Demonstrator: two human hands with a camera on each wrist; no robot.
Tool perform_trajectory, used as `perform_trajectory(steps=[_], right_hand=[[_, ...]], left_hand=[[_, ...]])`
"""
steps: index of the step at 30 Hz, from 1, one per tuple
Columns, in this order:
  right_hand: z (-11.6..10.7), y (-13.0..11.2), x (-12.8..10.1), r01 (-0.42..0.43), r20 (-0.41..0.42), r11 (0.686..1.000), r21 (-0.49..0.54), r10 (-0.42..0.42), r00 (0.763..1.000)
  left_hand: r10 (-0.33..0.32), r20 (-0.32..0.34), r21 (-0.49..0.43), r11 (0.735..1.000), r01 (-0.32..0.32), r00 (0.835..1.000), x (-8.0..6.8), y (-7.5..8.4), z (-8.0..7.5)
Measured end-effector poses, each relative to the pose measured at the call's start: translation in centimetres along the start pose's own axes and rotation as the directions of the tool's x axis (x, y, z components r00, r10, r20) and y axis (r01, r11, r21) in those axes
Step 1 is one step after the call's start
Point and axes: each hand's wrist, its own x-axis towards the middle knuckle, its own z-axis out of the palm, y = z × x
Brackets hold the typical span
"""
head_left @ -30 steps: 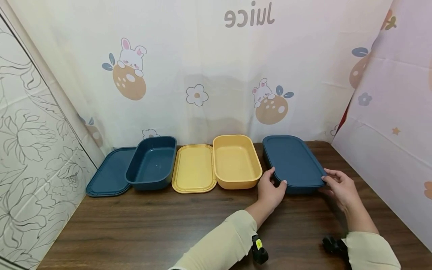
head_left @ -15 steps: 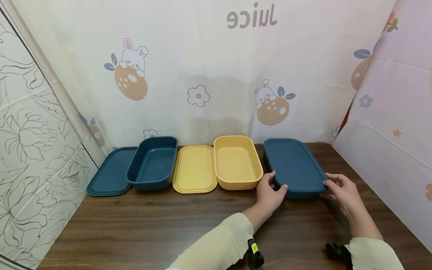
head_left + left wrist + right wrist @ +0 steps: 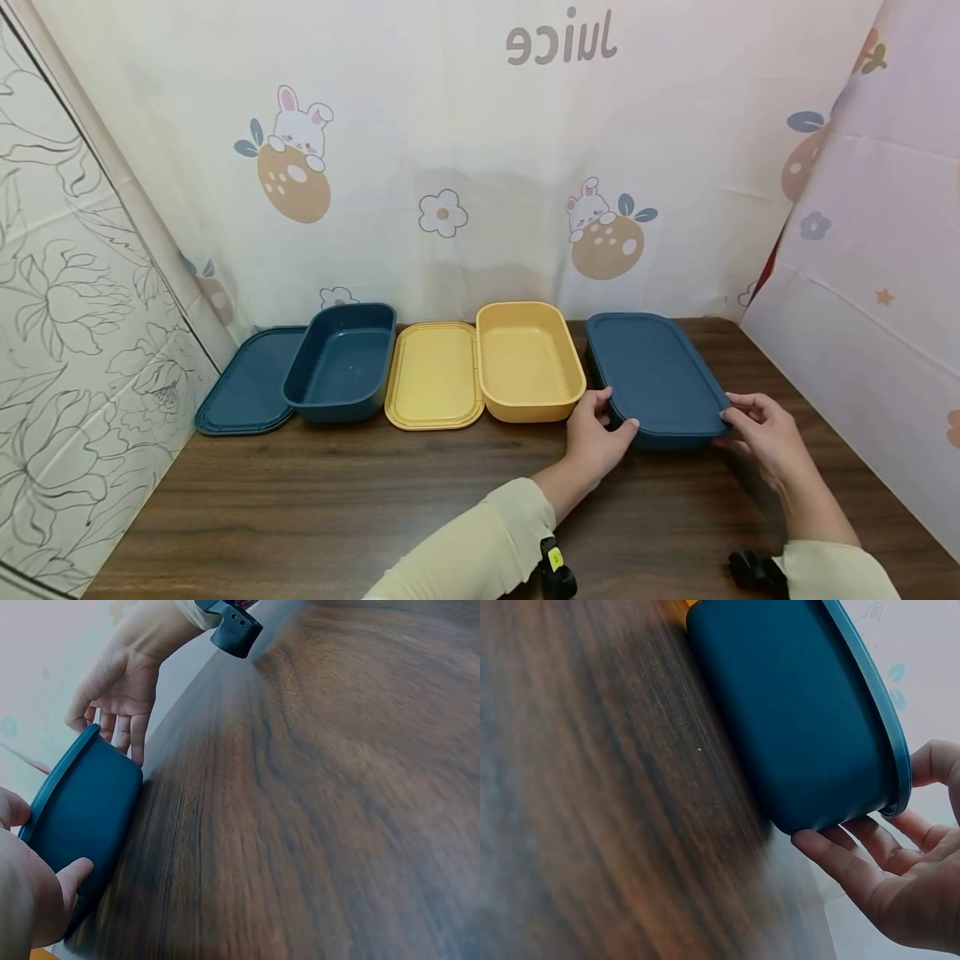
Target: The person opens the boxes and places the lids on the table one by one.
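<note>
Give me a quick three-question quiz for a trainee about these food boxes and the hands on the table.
1. True or false: the yellow box has its lid on.
2. Which box do both hands touch?
A. open blue box
B. lidded blue box
C. yellow box
3. What lies between the open blue box and the yellow box?

Key: 1 false. 2 B: left hand and right hand at its near corners. 3 the yellow lid.
</note>
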Motion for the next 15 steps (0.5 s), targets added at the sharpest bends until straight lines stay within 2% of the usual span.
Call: perform_trajectory(steps=[15], right_hand=[[0.2,-0.1,-1.1,0.007,0.006,0.999,-0.046,-0.007,1.0]], left_hand=[[-0.014,0.03,0.011,1.0,0.013,0.999,-0.7,-0.4,-0.9]])
